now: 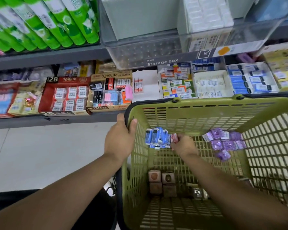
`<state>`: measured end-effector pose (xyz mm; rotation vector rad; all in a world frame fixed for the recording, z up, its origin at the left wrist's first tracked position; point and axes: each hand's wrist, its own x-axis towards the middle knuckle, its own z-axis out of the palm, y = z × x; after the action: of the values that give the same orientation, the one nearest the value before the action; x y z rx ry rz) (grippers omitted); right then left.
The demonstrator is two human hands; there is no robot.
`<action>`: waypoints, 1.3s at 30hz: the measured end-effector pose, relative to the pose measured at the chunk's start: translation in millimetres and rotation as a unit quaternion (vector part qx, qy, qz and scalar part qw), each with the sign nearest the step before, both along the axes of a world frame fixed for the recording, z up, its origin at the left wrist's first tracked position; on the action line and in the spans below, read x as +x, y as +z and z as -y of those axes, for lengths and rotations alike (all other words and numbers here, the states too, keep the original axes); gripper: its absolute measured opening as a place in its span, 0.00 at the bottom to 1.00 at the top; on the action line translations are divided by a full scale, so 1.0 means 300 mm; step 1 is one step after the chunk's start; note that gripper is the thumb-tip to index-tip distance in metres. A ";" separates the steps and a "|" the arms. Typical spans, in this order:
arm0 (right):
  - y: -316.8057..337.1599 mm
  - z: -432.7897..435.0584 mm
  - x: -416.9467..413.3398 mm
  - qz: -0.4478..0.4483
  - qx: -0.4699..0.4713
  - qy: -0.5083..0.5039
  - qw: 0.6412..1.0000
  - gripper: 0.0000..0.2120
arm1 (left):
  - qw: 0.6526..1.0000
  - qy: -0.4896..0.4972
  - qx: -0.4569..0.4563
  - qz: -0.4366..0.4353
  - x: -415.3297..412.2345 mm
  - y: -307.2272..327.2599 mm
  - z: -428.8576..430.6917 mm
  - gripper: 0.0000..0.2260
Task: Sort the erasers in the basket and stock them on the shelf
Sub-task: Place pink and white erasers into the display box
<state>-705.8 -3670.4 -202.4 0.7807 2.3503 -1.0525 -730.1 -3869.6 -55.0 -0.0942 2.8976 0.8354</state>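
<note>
While the left grip (120, 140) holds tight to the dark rim of the green basket (198, 113), with its thumb hooked inside, the right grip (184, 146) is down in the basket and pinches a small red and white eraser (174, 138). That eraser is just beside a bunch of blue erasers (156, 137) near the basket's left wall. A pile of purple erasers (223, 142) lies apart from them, near the right wall. Some small brown boxes (162, 183) sit close together on the basket floor. Behind the basket, the shelf (56, 121) holds open boxes of erasers.
</note>
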 end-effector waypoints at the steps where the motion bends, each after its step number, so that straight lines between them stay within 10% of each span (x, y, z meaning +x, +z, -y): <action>1: 0.001 0.003 0.001 0.000 -0.001 -0.013 1.000 0.08 | 1.000 0.000 -0.002 0.001 0.000 0.000 -0.001 0.13; 16: 0.030 -0.008 0.028 0.041 0.101 0.068 0.992 0.06 | 1.000 0.009 -0.014 0.003 -0.005 0.006 -0.005 0.16; 25: 0.312 -0.141 0.058 0.037 -0.283 -0.032 0.958 0.12 | 0.991 0.005 -0.091 -0.101 0.022 0.092 -0.061 0.21; 29: 0.597 -0.149 0.047 -0.023 -0.387 0.043 0.921 0.07 | 0.985 -0.020 0.170 0.004 0.112 0.230 -0.209 0.25; 33: 0.842 -0.129 0.016 -0.113 -0.420 0.054 0.899 0.05 | 0.892 0.054 0.408 0.184 0.129 0.378 -0.318 0.12; 39: 1.142 -0.226 -0.063 -0.181 -0.316 0.146 0.920 0.07 | 0.828 0.026 0.550 0.104 0.021 0.590 -0.372 0.06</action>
<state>-724.8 -3602.7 140.3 -0.0116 2.0850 -1.7865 -723.8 -3758.1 121.9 -0.1282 1.8129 2.1538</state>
